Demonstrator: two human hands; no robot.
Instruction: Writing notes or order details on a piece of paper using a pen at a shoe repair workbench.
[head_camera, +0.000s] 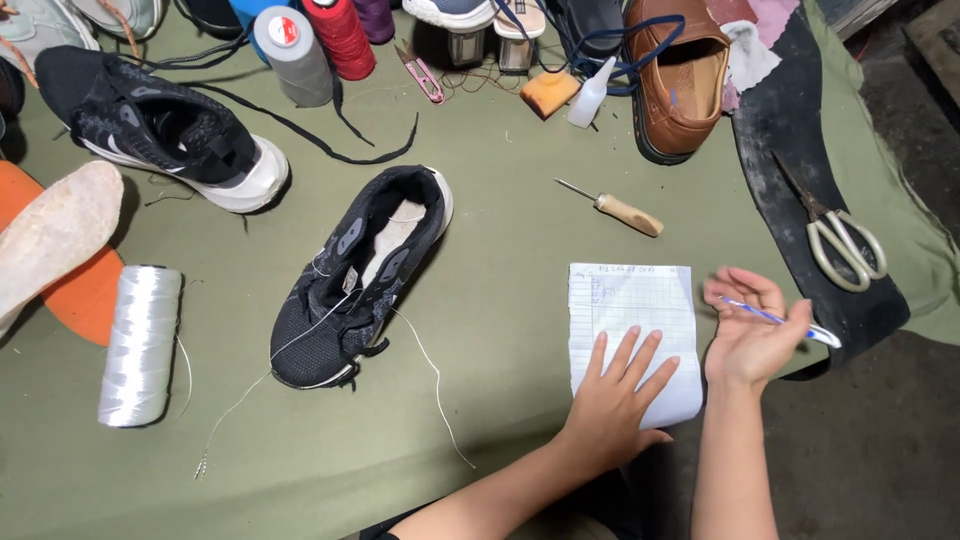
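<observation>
One pen (780, 320) (right hand (750, 335)), two black sneakers (360, 275).

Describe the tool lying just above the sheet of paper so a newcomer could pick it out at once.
Start at the green cloth-covered table and find the white lined paper that the left hand presses flat. Just above its top edge lies the awl, slanted, a thin metal spike on a short pale wooden handle. Unlike the scissors to the right, it has one point and no loops.
</observation>
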